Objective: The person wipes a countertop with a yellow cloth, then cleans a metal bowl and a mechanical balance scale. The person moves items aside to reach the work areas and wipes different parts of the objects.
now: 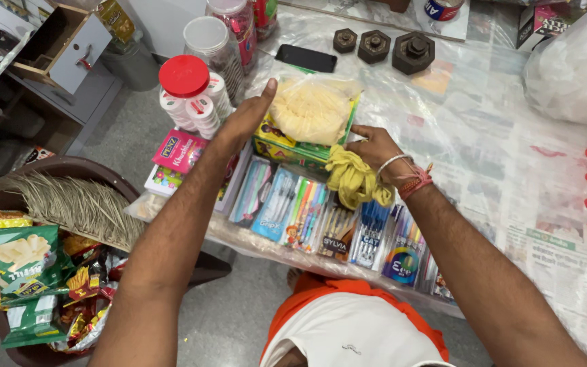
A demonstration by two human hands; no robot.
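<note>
The left hand (249, 115) lies flat against the left side of a clear bag of pale yellow stuff (310, 109), fingers straight and spread, gripping nothing; the bag sits on a green and yellow box (287, 148) on the surface (484, 136); the right hand (375, 149) rests at the box's right edge, fingers curled onto a bunched yellow cloth (354, 178); packs of pens (307, 211) lie just in front; a red-lidded jar (188, 92) stands to the left.
</note>
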